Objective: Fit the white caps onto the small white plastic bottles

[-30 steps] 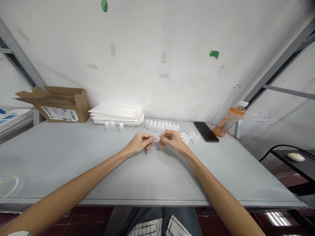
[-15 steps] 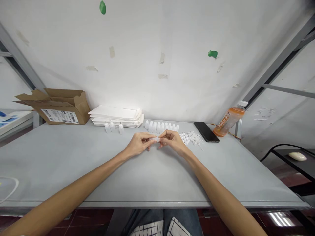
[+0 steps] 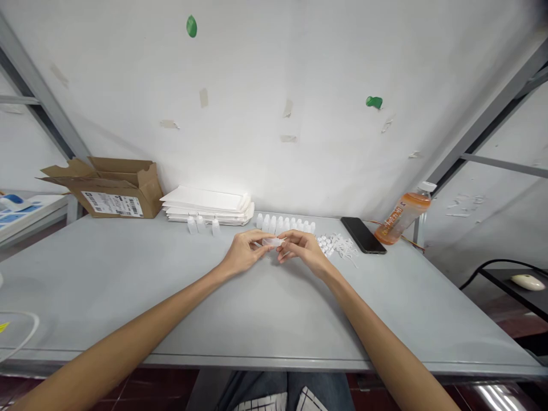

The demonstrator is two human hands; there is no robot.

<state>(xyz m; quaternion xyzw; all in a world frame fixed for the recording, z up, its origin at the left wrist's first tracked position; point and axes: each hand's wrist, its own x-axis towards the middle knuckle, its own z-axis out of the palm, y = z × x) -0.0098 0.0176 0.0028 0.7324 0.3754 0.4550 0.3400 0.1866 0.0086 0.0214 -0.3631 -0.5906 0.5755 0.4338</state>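
Observation:
A small translucent plastic squeeze bottle lies on its side in the air between my hands, just above the table. My left hand is closed around its body end, thumb below and fingers above. At the neck end, the fingers of my right hand are pinched; whether a separate small part is in them is hidden. Behind my hands, a row of similar bottles stands upright. To the left stand three bottles with thin needle tips. Right of my right hand lies a pile of small white caps and slender plastic pieces.
A stack of white envelopes and an open cardboard box sit at the back left. A black phone and a tilted drink bottle are at the back right. The grey table meets a white wall.
My view has shifted slightly, so everything sits a bit lower and further right. More of the small bottle shows between my hands, and my right fingers have loosened slightly around its neck end.

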